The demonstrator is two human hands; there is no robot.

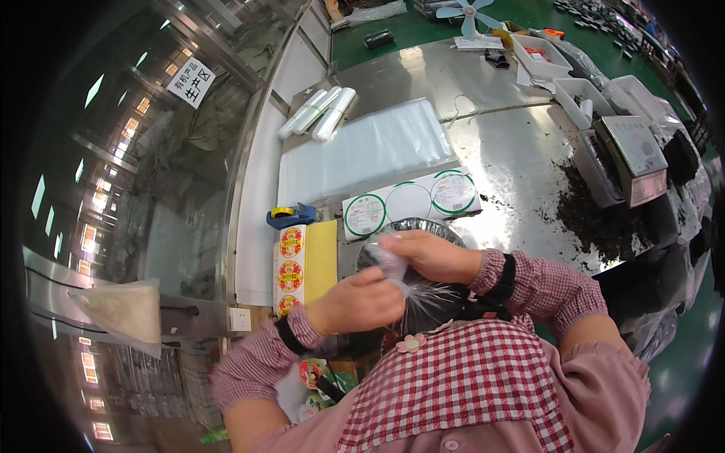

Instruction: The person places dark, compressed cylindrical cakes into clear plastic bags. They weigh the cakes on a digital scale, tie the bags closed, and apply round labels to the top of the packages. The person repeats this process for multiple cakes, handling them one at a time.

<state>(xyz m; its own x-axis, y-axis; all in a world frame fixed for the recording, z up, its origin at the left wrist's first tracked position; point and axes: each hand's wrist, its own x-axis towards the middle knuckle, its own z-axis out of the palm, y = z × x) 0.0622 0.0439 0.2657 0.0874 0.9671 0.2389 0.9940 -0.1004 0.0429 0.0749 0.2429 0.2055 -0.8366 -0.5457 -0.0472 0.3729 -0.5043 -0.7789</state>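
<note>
A clear plastic bag [416,297] is bunched between my two hands, its film gathered to a twisted neck. My left hand [357,300] has its fingers curled around the gathered plastic. From above, my right hand [427,255] pinches the bag's upper part between thumb and fingers. Under and behind the hands sits a dark round mass with a shiny ridged rim [439,227]; the hands and plastic hide much of it, and I cannot tell whether it is inside the bag. Just beyond lies a strip of green-ringed round labels [408,202].
Flat clear bags [368,150] and rolled plastic [334,113] lie on the steel table [510,141]. Left are a blue tape dispenser [290,216] and round stickers [291,276]. Dark flakes [600,221] spread near a scale [634,147] and white bins [541,55].
</note>
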